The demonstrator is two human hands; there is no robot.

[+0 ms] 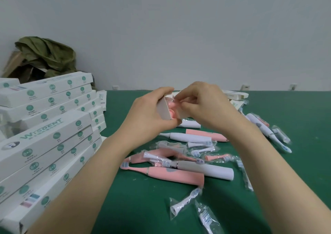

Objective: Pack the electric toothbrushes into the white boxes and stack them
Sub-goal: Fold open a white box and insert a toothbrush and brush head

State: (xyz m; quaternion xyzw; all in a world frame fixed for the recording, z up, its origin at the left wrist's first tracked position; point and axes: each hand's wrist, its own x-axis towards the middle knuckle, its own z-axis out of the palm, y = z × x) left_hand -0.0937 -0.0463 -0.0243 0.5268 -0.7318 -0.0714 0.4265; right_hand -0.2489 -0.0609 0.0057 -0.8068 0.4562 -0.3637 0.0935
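My left hand (151, 112) grips a white box (163, 109) held up over the green table (139, 201), its open end facing me. A pink toothbrush (172, 111) shows inside the opening. My right hand (202, 104) pinches a clear plastic wrapper (176, 99) at the box mouth. Below the hands lie several loose pink and white toothbrushes, among them a pink one (172, 174) and a white one (206, 168). Bagged brush heads (184, 202) are scattered around them.
Two tall stacks of white boxes (44, 144) with green print fill the left side of the table. A green cloth bag (46, 54) sits behind them against the wall. More flat boxes (234, 95) lie at the far right edge.
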